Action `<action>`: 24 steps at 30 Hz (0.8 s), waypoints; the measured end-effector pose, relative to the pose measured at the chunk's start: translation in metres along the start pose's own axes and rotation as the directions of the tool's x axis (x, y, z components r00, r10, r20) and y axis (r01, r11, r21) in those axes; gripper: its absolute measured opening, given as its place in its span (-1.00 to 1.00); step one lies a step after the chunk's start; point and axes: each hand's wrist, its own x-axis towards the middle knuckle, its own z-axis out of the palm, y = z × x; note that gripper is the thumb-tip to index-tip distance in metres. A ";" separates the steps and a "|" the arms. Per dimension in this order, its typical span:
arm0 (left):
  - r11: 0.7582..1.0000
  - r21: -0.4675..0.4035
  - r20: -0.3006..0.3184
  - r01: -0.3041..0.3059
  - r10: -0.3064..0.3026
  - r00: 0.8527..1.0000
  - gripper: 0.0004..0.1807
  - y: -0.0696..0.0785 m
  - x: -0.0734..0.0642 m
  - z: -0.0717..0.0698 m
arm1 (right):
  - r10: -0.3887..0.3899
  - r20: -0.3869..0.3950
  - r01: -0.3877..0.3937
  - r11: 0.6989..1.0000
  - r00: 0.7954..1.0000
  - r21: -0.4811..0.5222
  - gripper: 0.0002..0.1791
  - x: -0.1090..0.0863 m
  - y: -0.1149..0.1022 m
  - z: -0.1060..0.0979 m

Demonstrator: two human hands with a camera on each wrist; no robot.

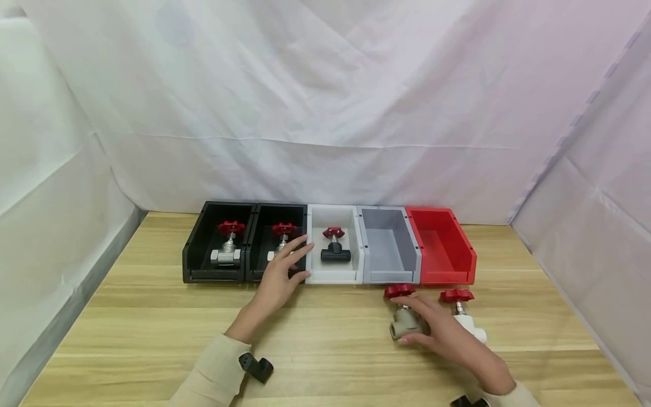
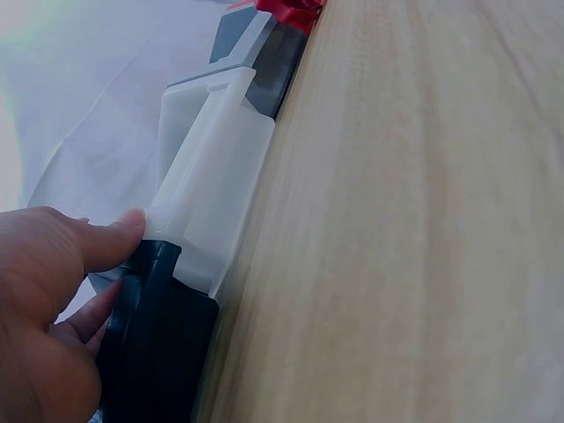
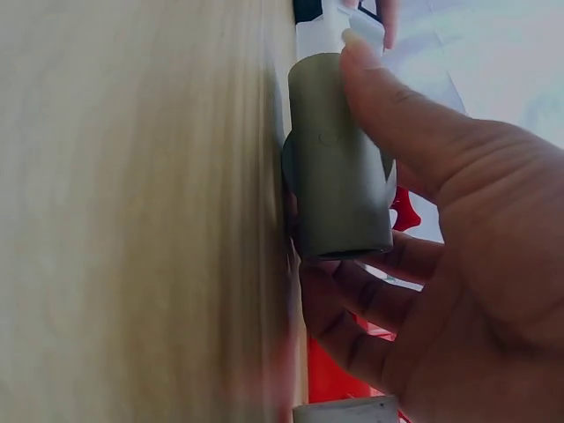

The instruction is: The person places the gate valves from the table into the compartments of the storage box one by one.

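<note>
Bins (image 1: 334,276) (five, abutting) stand beyond the greyish valve (image 1: 405,326).

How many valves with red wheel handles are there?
5: two silver metal valves in separate black plastic bins, one black valve in the white plastic bin, one grey-brown valve held by the right hand, one white valve partly hidden on the wooden table.

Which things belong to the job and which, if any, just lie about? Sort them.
Likely job:
red-handled taupe valve
red-handled white valve
red-handled black valve
two red-handled silver metal valves
black, white, grey, red plastic bins

Just surroundings:
pale wooden table
white cloth backdrop
</note>
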 end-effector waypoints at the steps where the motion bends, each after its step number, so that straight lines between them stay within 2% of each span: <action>1: 1.000 0.000 0.000 0.000 0.000 1.000 -0.30 0.000 0.000 0.000 | -0.003 -0.003 0.003 1.000 1.000 0.004 -0.24 0.000 0.001 0.001; 13: 1.000 0.004 0.003 0.002 -0.002 1.000 -0.29 -0.001 0.000 0.000 | 0.015 0.026 -0.015 0.999 1.000 0.029 -0.26 0.001 0.002 0.003; 24: 1.000 0.011 0.004 0.005 -0.005 1.000 -0.29 0.000 -0.001 0.000 | -0.012 -0.002 0.012 0.999 1.000 0.042 -0.31 0.001 0.003 0.003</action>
